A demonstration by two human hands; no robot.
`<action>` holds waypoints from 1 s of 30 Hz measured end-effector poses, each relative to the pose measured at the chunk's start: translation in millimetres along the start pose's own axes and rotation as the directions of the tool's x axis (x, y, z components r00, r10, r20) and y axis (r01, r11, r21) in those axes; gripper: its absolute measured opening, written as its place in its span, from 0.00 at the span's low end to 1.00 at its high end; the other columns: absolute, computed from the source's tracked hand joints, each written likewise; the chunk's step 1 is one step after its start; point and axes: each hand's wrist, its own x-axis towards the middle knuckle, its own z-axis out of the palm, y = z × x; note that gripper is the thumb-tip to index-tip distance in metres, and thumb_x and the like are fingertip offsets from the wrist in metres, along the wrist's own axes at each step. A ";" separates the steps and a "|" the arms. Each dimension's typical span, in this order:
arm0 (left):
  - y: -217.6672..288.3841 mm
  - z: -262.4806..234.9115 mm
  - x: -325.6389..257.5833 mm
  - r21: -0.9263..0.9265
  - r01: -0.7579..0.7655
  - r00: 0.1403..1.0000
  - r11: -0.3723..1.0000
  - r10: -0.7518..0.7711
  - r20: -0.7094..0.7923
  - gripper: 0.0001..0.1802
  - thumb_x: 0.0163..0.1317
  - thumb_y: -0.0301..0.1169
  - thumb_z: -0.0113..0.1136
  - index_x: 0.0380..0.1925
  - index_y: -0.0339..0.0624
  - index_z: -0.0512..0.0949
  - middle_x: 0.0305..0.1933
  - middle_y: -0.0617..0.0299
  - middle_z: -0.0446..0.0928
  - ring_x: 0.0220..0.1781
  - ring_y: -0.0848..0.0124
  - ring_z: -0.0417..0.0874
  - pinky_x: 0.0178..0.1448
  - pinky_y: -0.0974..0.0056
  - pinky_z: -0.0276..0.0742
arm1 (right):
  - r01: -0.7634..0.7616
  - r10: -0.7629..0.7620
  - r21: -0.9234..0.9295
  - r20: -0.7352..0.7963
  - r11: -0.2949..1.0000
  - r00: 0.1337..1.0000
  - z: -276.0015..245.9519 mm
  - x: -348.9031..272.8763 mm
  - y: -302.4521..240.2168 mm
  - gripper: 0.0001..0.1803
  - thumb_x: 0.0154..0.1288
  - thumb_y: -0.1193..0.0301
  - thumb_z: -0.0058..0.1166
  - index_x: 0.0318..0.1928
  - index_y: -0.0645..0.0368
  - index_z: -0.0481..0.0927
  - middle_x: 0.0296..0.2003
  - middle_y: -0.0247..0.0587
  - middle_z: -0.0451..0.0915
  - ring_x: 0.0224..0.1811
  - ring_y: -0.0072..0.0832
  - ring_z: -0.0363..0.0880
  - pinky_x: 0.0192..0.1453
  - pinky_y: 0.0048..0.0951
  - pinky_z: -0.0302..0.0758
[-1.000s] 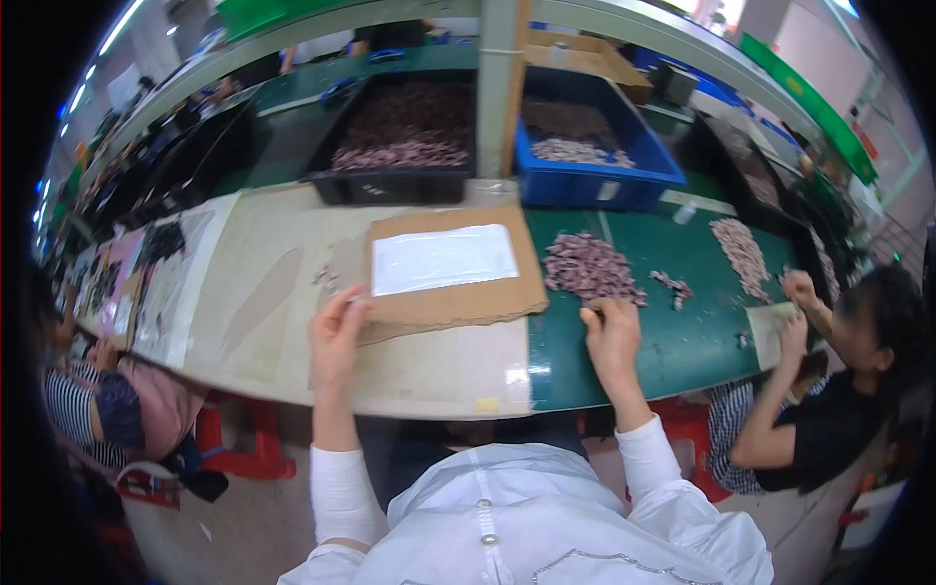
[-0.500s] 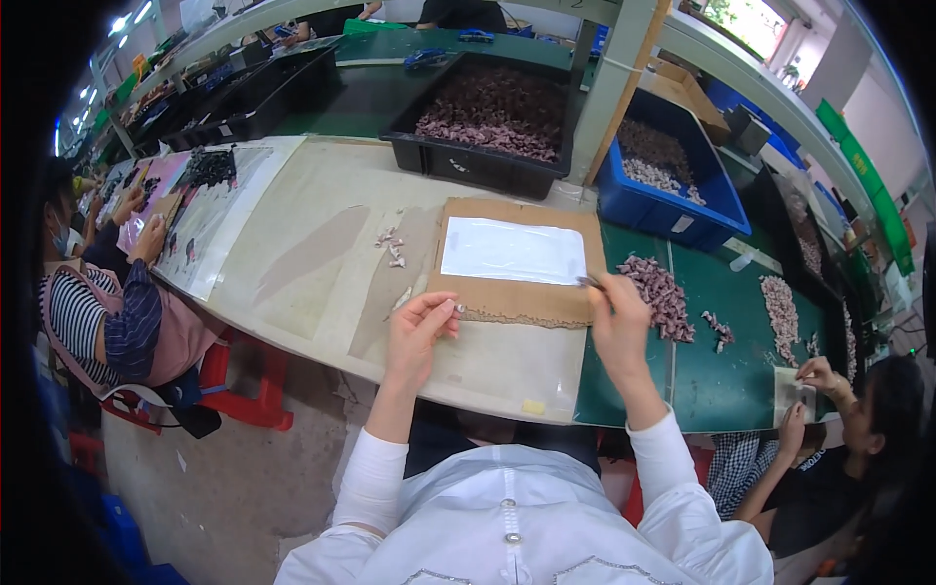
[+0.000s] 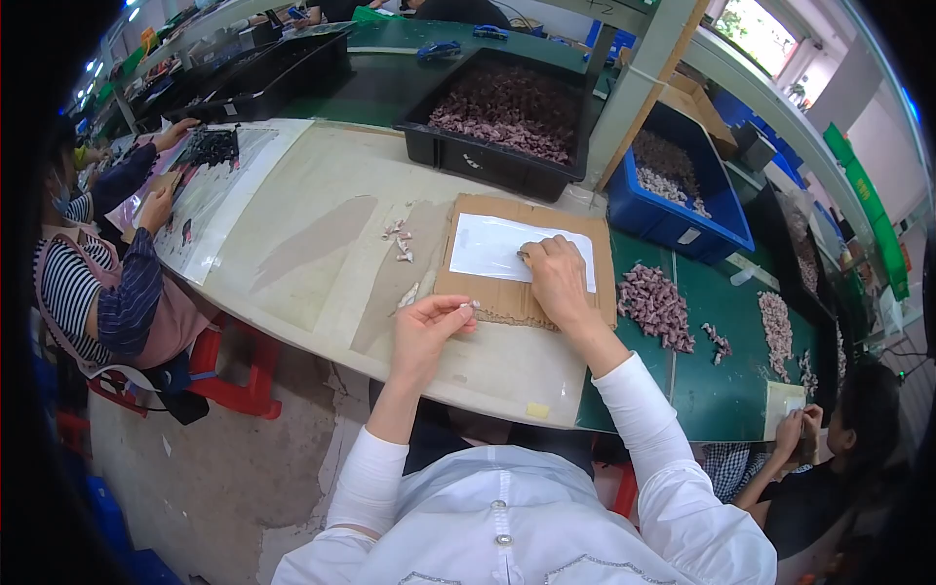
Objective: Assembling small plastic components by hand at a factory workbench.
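Note:
My left hand is over the table's near edge, thumb and forefinger pinched on a small whitish piece. A white sheet lies on a piece of brown cardboard in front of me. Over the sheet's right half, my right hand has its fingers closed and pointing left. Something small and dark shows at its fingertips, too little to name. Several small pale pieces lie left of the cardboard. Right of it is a pile of small mauve pieces.
Behind the cardboard stands a black bin of mauve pieces, with a blue bin beside a shelf post. Pale pieces lie farther right on the green mat. One co-worker sits at left, another at right.
My right hand has moved left from the cardboard's right edge onto the white sheet. My left hand keeps its pinch in nearly the same place. The left co-worker's hand has reached toward the black parts.

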 end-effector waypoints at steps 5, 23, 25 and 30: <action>-1.4 -3.2 -1.0 -0.006 0.000 1.000 1.000 0.000 -0.001 0.08 0.56 0.19 0.60 0.37 0.30 0.78 0.34 0.55 0.81 0.32 0.74 0.82 0.39 0.71 0.80 | -0.031 0.038 0.052 -0.131 0.998 0.991 -11.9 3.4 -6.1 0.07 0.49 0.80 0.54 0.32 0.62 0.80 0.28 0.47 0.78 0.35 0.39 0.75 0.41 0.36 0.71; -4.1 0.3 -0.9 0.098 0.005 0.998 0.995 -0.011 0.061 0.10 0.51 0.15 0.62 0.35 0.31 0.77 0.35 0.56 0.80 0.35 0.74 0.81 0.41 0.72 0.79 | -0.556 0.416 0.743 0.402 0.372 0.815 -18.5 -41.3 -56.9 0.07 0.60 0.78 0.55 0.39 0.66 0.79 0.27 0.31 0.79 0.29 0.14 0.74 0.33 0.18 0.71; -4.3 0.0 -0.6 0.103 0.010 0.997 0.995 -0.017 0.071 0.10 0.51 0.16 0.63 0.35 0.31 0.77 0.35 0.57 0.80 0.36 0.75 0.81 0.41 0.73 0.78 | -0.538 0.412 0.751 0.382 0.382 0.827 -14.5 -42.3 -56.1 0.08 0.59 0.77 0.55 0.39 0.65 0.80 0.25 0.33 0.79 0.26 0.15 0.73 0.30 0.19 0.70; -4.3 0.3 -1.3 0.111 -0.019 0.998 0.994 0.011 0.067 0.09 0.52 0.16 0.62 0.35 0.31 0.78 0.34 0.58 0.80 0.34 0.76 0.81 0.40 0.73 0.78 | -0.520 0.387 0.733 0.368 0.438 0.845 -23.5 -39.3 -62.1 0.08 0.57 0.76 0.55 0.38 0.66 0.79 0.24 0.38 0.79 0.24 0.19 0.73 0.29 0.23 0.70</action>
